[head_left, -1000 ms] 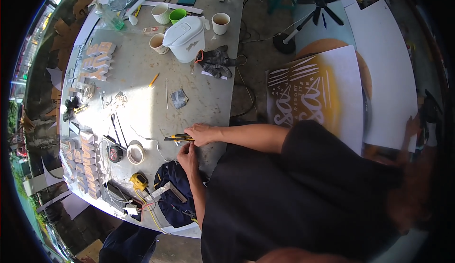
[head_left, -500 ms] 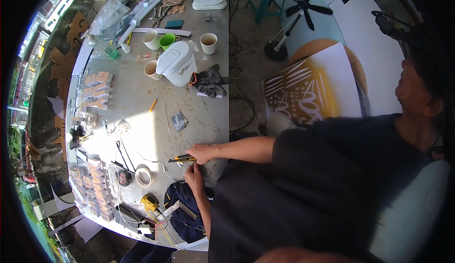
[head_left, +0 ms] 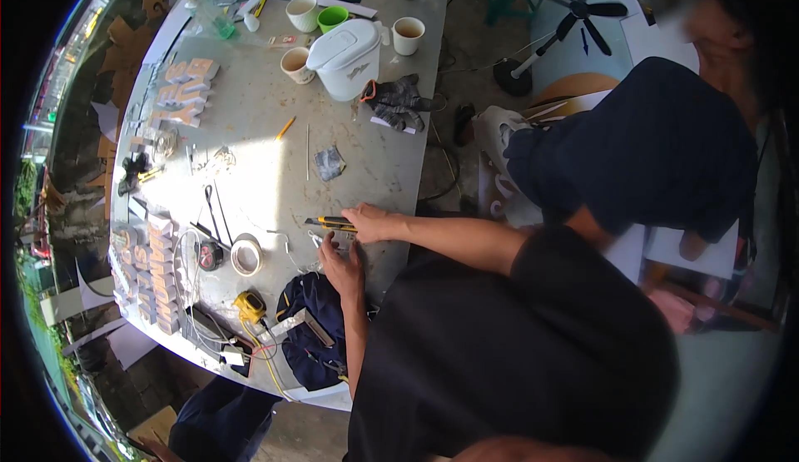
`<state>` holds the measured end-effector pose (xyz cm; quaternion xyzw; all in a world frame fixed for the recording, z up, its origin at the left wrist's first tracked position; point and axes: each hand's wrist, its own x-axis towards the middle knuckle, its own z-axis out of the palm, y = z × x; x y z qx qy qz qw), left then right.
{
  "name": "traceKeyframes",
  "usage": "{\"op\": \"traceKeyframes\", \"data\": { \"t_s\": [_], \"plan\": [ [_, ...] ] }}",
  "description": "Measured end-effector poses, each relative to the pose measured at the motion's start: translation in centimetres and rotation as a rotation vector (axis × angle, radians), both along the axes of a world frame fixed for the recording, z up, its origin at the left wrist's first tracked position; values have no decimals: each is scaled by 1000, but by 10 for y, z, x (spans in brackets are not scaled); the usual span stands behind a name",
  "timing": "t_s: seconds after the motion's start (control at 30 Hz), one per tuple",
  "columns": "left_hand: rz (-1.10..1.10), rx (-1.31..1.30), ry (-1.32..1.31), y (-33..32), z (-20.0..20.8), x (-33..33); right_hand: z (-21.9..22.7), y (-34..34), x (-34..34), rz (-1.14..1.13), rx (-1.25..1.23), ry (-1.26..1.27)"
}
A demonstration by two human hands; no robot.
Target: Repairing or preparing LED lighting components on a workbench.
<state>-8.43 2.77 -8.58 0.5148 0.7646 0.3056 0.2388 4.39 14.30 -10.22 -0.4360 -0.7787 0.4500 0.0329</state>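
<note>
My right hand is closed around a yellow-and-black utility knife, its blade end pointing left. Just below it, my left hand has its fingers bent around a thin white cord; a small white end shows by the fingertips. Where the cord runs under the fingers is hidden. Both hands are over the near edge of the grey table. A dark blue bag lies beside my left forearm. To the left is a roll of tape.
Cups, a white lidded container and a dark glove stand farther along the table. Block letters, a tape measure and a yellow charger-like device sit left. Another person bends beside a fan at right.
The view has shifted, so the table and hands sit higher in it. The other person has bent down at the right. My right hand still holds the knife, close to my left.
</note>
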Motion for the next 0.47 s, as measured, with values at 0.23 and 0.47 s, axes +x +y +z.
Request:
{"op": "traceKeyframes", "data": {
  "t_s": [0.23, 0.47],
  "plan": [
    [-112, 178, 17, 25, 4, 13, 4, 25, 22, -24, 104, 31],
    [-47, 94, 112, 7, -15, 17, 18, 40, 21, 36, -51, 21]
  ]
}}
